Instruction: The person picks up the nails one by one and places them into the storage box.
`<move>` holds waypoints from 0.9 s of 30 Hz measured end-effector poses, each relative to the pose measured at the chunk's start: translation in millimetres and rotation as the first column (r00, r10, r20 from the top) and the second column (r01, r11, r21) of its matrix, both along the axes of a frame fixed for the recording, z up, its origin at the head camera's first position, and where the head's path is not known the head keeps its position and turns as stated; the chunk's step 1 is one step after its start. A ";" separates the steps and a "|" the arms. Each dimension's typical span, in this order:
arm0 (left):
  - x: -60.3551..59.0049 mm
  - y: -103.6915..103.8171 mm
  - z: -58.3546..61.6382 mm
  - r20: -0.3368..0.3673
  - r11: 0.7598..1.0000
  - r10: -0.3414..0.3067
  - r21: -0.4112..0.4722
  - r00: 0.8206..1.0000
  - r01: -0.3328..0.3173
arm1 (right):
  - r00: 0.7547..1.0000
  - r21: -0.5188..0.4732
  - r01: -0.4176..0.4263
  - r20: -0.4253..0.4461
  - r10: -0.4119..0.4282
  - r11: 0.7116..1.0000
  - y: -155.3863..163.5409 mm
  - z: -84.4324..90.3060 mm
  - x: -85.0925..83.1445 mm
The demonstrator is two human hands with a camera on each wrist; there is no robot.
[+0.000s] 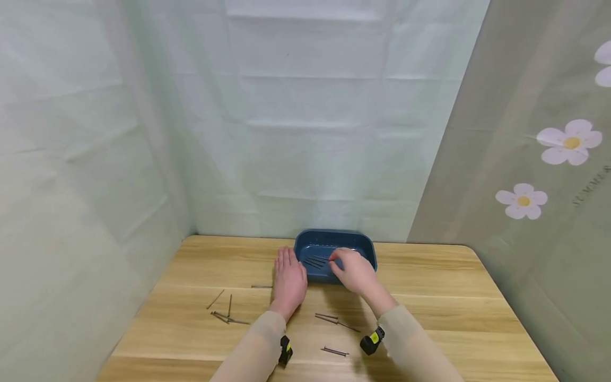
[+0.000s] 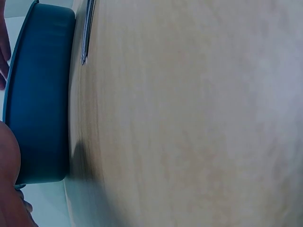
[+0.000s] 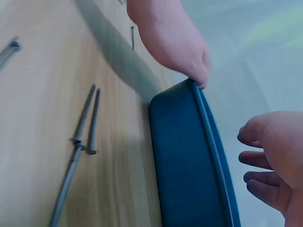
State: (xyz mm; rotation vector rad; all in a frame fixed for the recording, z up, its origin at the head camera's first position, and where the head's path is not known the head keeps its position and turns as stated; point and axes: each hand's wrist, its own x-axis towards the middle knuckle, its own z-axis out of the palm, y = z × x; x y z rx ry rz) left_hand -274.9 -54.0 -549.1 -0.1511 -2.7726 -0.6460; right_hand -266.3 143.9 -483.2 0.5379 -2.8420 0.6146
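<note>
A dark blue tray (image 1: 335,234) stands at the back of the table, with several nails (image 1: 314,262) on its floor. My left hand (image 1: 290,278) holds its left front corner, thumb at the rim and straight fingers along the outside; the thumb (image 3: 201,78) also shows at the rim in the right wrist view. Over the tray's right half hangs my right hand (image 1: 354,269), fingers pointing left. Its fingertips (image 3: 251,184) are loosely bent and apart in the right wrist view, with no nail seen between them. One nail's end lies close to them in the head view.
Several loose nails (image 1: 229,319) lie crossed on the wooden table (image 1: 429,297) at the left. A single nail (image 1: 261,287) is beside my left hand. More nails (image 1: 326,317) lie between my forearms, others (image 1: 335,351) nearer me. Pale curtains (image 1: 305,159) hang behind the table.
</note>
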 end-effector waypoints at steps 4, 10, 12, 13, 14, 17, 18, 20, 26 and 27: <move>-0.4 -0.6 0.1 0.007 1.000 -0.005 0.018 1.000 0.005 | 0.999 -0.052 -0.007 -0.040 0.005 0.999 9.1 1.2 20.3; -0.7 -1.6 -1.1 -0.009 1.000 -0.016 0.024 1.000 0.016 | 0.993 -0.149 -0.075 -0.105 0.059 0.986 22.7 2.1 52.8; -0.5 -2.3 -2.4 -0.013 0.999 -0.018 0.026 1.000 0.019 | 0.988 -0.175 -0.103 -0.136 0.080 0.979 26.7 1.1 62.5; -0.2 -2.9 -2.8 -0.013 1.000 -0.017 0.022 1.000 0.017 | 0.984 -0.184 -0.117 -0.153 0.089 0.976 28.4 -0.3 66.7; 0.1 -3.4 -2.8 -0.011 1.000 -0.015 0.019 1.000 0.015 | 0.981 -0.197 -0.134 -0.167 0.101 0.971 30.3 -1.7 70.4; -0.2 -4.2 -2.5 -0.008 1.000 -0.015 0.018 1.000 0.016 | 0.971 -0.208 -0.169 -0.200 0.127 0.963 37.2 -7.3 80.2; -0.4 -4.1 -1.6 -0.007 1.000 -0.016 0.017 1.000 0.016 | 0.970 -0.203 -0.176 -0.202 0.135 0.963 40.0 -9.4 83.1; -0.6 -3.7 0.0 -0.005 1.000 -0.019 0.021 1.000 0.019 | 0.970 -0.186 -0.180 -0.196 0.143 0.966 45.6 -13.7 89.0; 0.2 -2.4 1.5 0.009 1.000 -0.014 0.016 1.000 0.014 | 0.982 -0.103 -0.149 -0.133 0.135 0.983 58.4 -28.1 102.0; 0.1 -2.4 0.9 0.011 1.000 -0.012 0.013 1.000 0.012 | 0.983 -0.099 -0.149 -0.123 0.137 0.984 59.8 -29.8 103.0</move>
